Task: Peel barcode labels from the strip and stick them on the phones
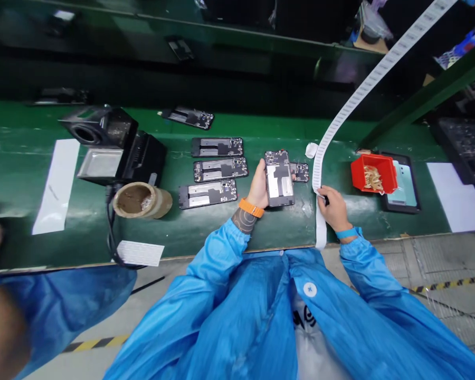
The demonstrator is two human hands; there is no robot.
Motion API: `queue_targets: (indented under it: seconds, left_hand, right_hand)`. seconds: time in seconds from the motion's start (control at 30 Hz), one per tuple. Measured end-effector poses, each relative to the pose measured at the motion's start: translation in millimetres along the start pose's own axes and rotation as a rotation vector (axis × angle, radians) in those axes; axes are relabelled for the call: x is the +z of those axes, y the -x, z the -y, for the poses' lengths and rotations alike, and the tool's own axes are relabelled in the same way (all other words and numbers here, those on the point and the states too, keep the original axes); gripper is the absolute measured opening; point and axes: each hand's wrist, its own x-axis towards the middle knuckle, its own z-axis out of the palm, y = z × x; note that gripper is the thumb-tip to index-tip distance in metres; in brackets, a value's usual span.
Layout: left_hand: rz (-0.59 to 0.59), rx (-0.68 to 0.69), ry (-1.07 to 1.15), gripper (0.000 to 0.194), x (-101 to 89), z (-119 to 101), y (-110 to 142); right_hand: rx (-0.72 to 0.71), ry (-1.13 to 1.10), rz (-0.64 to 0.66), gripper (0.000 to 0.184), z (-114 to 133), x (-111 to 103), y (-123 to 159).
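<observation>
My left hand (258, 184) is closed round the left edge of an opened phone body (279, 178), holding it upright over the green bench (221, 227). My right hand (332, 208) pinches the long white label strip (342, 113) near its lower end, with a small dark tool between the fingers. Another small phone part (301, 172) lies just right of the held phone body. To the left of my left hand three opened phone bodies (217, 170) lie in a column.
A red bin (374, 174) of small parts sits on a dark tray (404, 184) at the right. A black device (114, 145) and a tape roll (140, 200) stand at the left. Another person's blue sleeve (55, 306) is at the lower left. White sheets (57, 184) lie on the bench.
</observation>
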Motion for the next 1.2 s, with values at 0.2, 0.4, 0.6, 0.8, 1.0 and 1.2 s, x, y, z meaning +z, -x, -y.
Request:
queue_targets:
  seconds: [0.2,0.4,0.6,0.8,1.0,1.2]
  left_hand:
    - [0.045,-0.027,0.014,0.053,-3.3,-2,1]
    - [0.081,-0.032,0.040,0.056,-9.1,-9,0]
    - [0.109,0.109,0.093,0.047,-24.8,-6,-3]
    - [0.020,0.180,0.072,0.039,-34.7,-9,-1]
    - [-0.044,0.124,0.035,0.051,-31.4,-26,-4]
    - [-0.038,0.114,0.035,0.047,-31.2,-18,16]
  right_hand:
    - [-0.014,-0.025,0.002,0.015,1,0,3]
    - [0.036,-0.114,0.139,0.013,3,-18,-3]
    - [0.427,-0.559,-0.077,0.027,71,-42,-28]
    - [0.385,-1.019,0.671,0.042,181,-9,-54]
    - [0.305,-0.901,0.611,0.045,198,19,-59]
    - [0.281,-0.819,0.506,0.045,194,27,-57]
